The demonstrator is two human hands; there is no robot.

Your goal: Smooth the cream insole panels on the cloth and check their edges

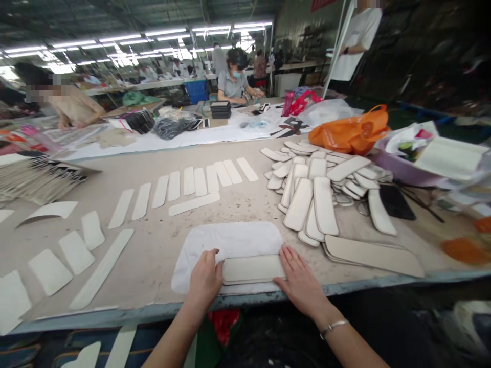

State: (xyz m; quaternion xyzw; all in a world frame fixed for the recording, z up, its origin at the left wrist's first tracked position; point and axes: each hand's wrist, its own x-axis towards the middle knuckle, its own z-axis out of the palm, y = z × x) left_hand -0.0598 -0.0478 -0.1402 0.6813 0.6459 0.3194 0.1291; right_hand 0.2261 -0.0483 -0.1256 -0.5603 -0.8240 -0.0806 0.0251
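Observation:
A cream rounded strip (253, 269), which looks doubled, lies lengthwise on a white rounded sheet (233, 239) near the table's front edge. My left hand (206, 273) grips the strip's left end, its fingers bent with the thumb close to them. At the right end rests my right hand (299, 276), palm down with fingers stretched out, touching the strip. Whatever lies under my right palm is hidden.
A heap of cream strips (324, 199) lies right of the sheet, with an orange bag (351, 133) behind. Thin white pieces (141, 201) are spread out at the left. A purple basin (406, 166) stands at the right. People work at the tables beyond.

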